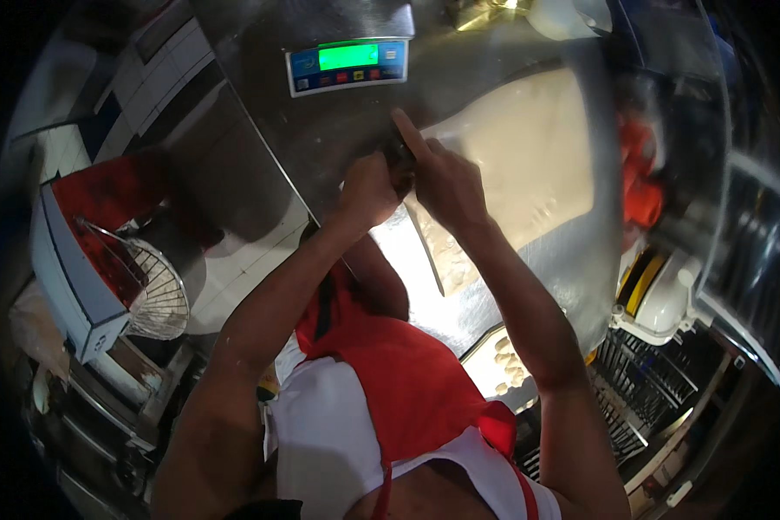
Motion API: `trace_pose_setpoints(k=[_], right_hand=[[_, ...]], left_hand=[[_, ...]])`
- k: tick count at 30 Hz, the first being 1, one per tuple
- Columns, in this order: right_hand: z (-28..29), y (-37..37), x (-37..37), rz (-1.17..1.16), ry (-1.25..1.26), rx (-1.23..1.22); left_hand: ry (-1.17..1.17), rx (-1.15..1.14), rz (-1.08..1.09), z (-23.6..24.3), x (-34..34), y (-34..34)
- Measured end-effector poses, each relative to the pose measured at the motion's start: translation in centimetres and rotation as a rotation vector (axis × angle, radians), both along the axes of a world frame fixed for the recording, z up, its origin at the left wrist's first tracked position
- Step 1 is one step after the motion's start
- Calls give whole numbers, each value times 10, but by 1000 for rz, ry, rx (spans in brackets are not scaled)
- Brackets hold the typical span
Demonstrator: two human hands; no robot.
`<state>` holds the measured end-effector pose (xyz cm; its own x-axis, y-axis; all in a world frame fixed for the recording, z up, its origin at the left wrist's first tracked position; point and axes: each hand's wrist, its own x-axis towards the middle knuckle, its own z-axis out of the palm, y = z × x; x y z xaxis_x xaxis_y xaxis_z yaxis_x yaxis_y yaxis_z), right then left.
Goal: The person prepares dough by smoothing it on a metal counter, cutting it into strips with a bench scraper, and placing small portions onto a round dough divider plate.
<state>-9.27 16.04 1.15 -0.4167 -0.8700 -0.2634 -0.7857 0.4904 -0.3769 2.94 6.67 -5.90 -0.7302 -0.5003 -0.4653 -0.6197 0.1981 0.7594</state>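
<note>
A large flat sheet of pale dough (529, 143) lies on the metal table, beside and beyond my right hand. My left hand (370, 192) is curled into a fist at the dough's left edge. Close against it is my right hand (449, 180), its index finger pointing forward and the other fingers bent in. A small dark object (399, 160) shows between the two hands, mostly hidden and too dim to name. A thin dark straight strip (429, 251) runs from below the hands along the near left edge of the dough.
A digital scale (349, 65) with a lit green display stands ahead of my hands. Near my right forearm is a tray with small dough pieces (507, 360). A wire strainer (156, 290) is at left. A white and yellow appliance (654, 290) and a black rack (641, 381) are at right.
</note>
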Motion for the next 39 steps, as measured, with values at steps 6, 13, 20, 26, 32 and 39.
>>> trace_pose_setpoints(k=[6,13,20,26,32,39], right_hand=[[-46,16,-1,89,3,-399],[-20,199,64,-1,82,-204],[-17,360,143,-233,95,8],[-2,422,173,-394,-40,84],[54,297,85,-690,-60,-323],[35,209,87,-258,122,-433]], left_hand=[[225,-65,20,-40,7,18],[279,50,198,-43,26,29],[255,-296,73,46,89,74],[-21,-757,-150,44,125,44],[249,-938,-770,20,81,77],[176,-313,-1113,96,20,54]])
